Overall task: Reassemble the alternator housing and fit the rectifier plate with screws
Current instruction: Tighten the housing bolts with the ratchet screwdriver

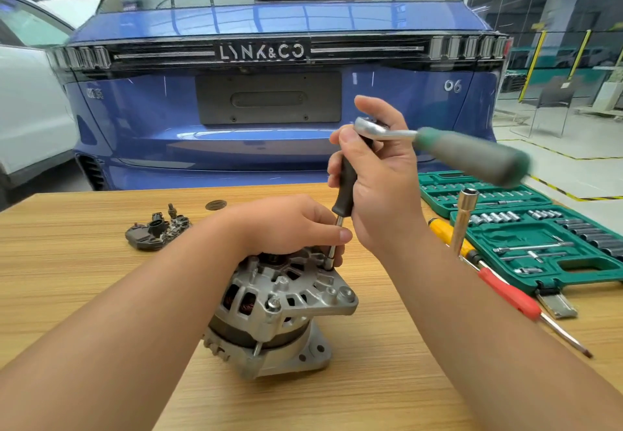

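Now your left hand (296,225) holds the alternator (279,309) on the table (84,262), its fingers (337,233) pinching the driver's shaft; your right hand (377,178) grips the black-handled driver (345,191) under the ratchet (438,144).

You get bright, even indoor light, with ceiling strips glaring off the blue car (269,110). The ratchet handle (472,154) before it smears with motion blur; wide-angle bending curves the frame edges.
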Action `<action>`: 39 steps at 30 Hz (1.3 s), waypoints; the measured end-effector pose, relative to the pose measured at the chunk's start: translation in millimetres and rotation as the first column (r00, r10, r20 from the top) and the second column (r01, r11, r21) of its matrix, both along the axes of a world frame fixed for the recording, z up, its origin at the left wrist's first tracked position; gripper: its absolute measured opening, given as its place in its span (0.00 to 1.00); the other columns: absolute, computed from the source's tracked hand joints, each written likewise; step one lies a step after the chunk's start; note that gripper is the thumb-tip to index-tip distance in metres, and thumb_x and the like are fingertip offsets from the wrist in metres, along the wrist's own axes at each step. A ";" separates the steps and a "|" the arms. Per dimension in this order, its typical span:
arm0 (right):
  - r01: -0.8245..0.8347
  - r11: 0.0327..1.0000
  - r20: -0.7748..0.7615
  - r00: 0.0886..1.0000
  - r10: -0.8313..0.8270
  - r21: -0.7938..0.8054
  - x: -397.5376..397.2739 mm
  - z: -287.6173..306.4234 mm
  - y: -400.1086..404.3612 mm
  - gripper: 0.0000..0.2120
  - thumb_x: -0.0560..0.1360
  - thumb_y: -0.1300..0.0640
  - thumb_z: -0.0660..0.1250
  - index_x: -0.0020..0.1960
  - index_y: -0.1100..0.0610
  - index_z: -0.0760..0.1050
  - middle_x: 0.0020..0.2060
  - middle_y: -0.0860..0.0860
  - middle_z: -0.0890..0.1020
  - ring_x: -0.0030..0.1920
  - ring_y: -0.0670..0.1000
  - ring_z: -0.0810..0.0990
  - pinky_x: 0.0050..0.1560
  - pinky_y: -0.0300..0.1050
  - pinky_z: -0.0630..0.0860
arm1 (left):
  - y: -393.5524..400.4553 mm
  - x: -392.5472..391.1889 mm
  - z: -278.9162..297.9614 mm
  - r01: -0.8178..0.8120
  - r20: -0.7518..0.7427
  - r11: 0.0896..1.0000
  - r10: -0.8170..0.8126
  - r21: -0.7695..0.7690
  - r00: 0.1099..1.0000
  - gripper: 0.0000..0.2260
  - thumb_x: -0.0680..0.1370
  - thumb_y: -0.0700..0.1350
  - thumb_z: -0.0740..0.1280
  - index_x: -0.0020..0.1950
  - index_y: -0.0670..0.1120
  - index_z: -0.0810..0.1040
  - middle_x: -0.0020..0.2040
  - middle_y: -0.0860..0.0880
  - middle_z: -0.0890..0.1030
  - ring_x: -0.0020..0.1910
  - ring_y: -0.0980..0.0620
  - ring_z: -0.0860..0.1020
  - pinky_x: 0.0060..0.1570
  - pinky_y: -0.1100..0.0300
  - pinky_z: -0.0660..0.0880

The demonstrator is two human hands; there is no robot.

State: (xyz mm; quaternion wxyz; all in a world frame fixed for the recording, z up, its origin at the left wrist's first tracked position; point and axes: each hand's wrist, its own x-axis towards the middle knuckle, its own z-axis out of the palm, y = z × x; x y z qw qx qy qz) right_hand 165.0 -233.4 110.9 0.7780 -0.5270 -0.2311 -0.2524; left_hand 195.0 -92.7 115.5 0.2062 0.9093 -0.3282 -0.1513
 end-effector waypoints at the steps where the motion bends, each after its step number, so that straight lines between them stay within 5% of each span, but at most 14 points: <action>1: 0.004 1.000 0.025 1.000 -0.004 -0.009 -0.2 -0.9 0.0 0.15 0.79 0.61 0.63 0.60 0.45 0.75 0.39 0.50 0.78 0.34 0.49 0.74 0.33 0.43 0.74 | -0.2 -0.9 0.3 0.000 -0.013 1.000 0.000 -0.007 1.000 0.15 0.82 0.61 0.62 0.46 0.60 0.86 0.44 0.63 0.84 0.43 0.63 0.80 0.55 0.54 0.74; 6: -0.376 0.916 0.013 0.926 0.378 0.141 2.4 -4.7 -12.2 0.22 0.77 0.55 0.55 0.69 0.50 0.72 0.45 0.56 0.78 0.37 0.54 0.73 0.38 0.48 0.70 | 0.1 -1.8 1.1 -0.020 -0.016 1.000 0.020 -0.008 1.000 0.15 0.82 0.62 0.62 0.46 0.59 0.86 0.45 0.61 0.85 0.46 0.60 0.82 0.59 0.52 0.75; 9: -0.443 0.884 -0.009 0.893 0.450 0.150 5.1 -4.3 -15.2 0.21 0.80 0.45 0.55 0.69 0.48 0.74 0.46 0.56 0.79 0.39 0.54 0.73 0.40 0.49 0.70 | 0.2 -1.5 1.5 -0.029 -0.014 1.000 0.029 -0.003 0.999 0.15 0.82 0.61 0.62 0.45 0.60 0.86 0.45 0.62 0.85 0.45 0.62 0.82 0.60 0.51 0.75; 14: -0.381 0.911 -0.137 0.905 0.403 0.157 4.9 1.4 -12.7 0.21 0.74 0.41 0.66 0.65 0.47 0.74 0.41 0.50 0.79 0.36 0.50 0.74 0.38 0.45 0.71 | 0.3 -1.9 1.5 -0.034 -0.030 0.999 0.033 -0.022 0.999 0.15 0.83 0.61 0.62 0.45 0.60 0.86 0.44 0.65 0.84 0.43 0.67 0.80 0.52 0.57 0.72; 20: -0.073 0.993 -0.328 0.940 0.098 0.088 2.7 10.0 -13.8 0.10 0.76 0.50 0.72 0.40 0.52 0.76 0.29 0.46 0.74 0.27 0.46 0.71 0.31 0.41 0.70 | -2.2 -2.3 0.8 -0.014 -0.002 1.000 0.014 -0.007 1.000 0.14 0.81 0.63 0.63 0.44 0.60 0.85 0.40 0.65 0.83 0.38 0.67 0.79 0.44 0.59 0.69; 22: -0.213 0.967 -0.355 0.901 0.249 0.138 2.8 10.7 -17.3 0.03 0.79 0.53 0.70 0.46 0.51 0.78 0.33 0.47 0.77 0.29 0.46 0.74 0.34 0.42 0.72 | -2.3 -1.5 0.0 -0.022 -0.007 1.000 0.021 -0.018 1.000 0.15 0.81 0.62 0.63 0.44 0.60 0.85 0.41 0.65 0.83 0.38 0.67 0.79 0.45 0.58 0.71; 24: -0.286 0.936 -0.294 0.894 0.338 0.207 1.9 10.2 -16.6 0.10 0.78 0.58 0.69 0.58 0.47 0.77 0.41 0.48 0.80 0.33 0.46 0.77 0.36 0.42 0.73 | -1.9 -0.8 -0.5 -0.027 -0.016 0.999 0.027 -0.025 1.000 0.15 0.82 0.62 0.62 0.45 0.58 0.86 0.43 0.64 0.85 0.41 0.64 0.81 0.49 0.56 0.73; 28: -0.001 1.000 -0.014 1.000 0.001 -0.017 3.8 0.2 -3.1 0.18 0.78 0.60 0.65 0.59 0.39 0.77 0.42 0.49 0.80 0.35 0.48 0.77 0.35 0.44 0.76 | 0.0 -1.1 0.1 -0.011 -0.002 1.000 0.011 -0.017 1.000 0.15 0.82 0.62 0.62 0.45 0.60 0.86 0.44 0.62 0.85 0.44 0.62 0.81 0.54 0.54 0.75; 30: 0.036 0.997 0.058 0.998 -0.032 -0.065 5.4 -3.5 -2.1 0.23 0.80 0.65 0.61 0.58 0.36 0.78 0.40 0.47 0.80 0.35 0.49 0.75 0.34 0.44 0.75 | 0.3 -1.0 -0.1 -0.011 -0.003 1.000 0.011 -0.022 1.000 0.14 0.82 0.62 0.63 0.45 0.60 0.86 0.43 0.63 0.84 0.42 0.63 0.80 0.51 0.55 0.74; 35: -0.338 0.937 0.036 0.941 0.336 0.095 7.0 -6.5 -11.5 0.22 0.78 0.59 0.55 0.68 0.46 0.74 0.43 0.54 0.79 0.37 0.53 0.74 0.38 0.48 0.72 | 0.1 0.0 -1.0 -0.032 -0.010 0.999 0.032 -0.039 0.999 0.15 0.82 0.61 0.63 0.45 0.58 0.86 0.41 0.63 0.84 0.38 0.66 0.79 0.45 0.58 0.71; 39: -0.459 0.877 -0.001 0.886 0.464 0.139 6.5 -5.1 -15.9 0.22 0.80 0.50 0.52 0.72 0.48 0.71 0.45 0.57 0.77 0.38 0.55 0.72 0.41 0.49 0.70 | 0.6 0.5 -0.9 -0.038 -0.004 0.999 0.038 -0.032 0.999 0.15 0.82 0.62 0.63 0.44 0.60 0.86 0.41 0.63 0.84 0.37 0.66 0.79 0.45 0.58 0.71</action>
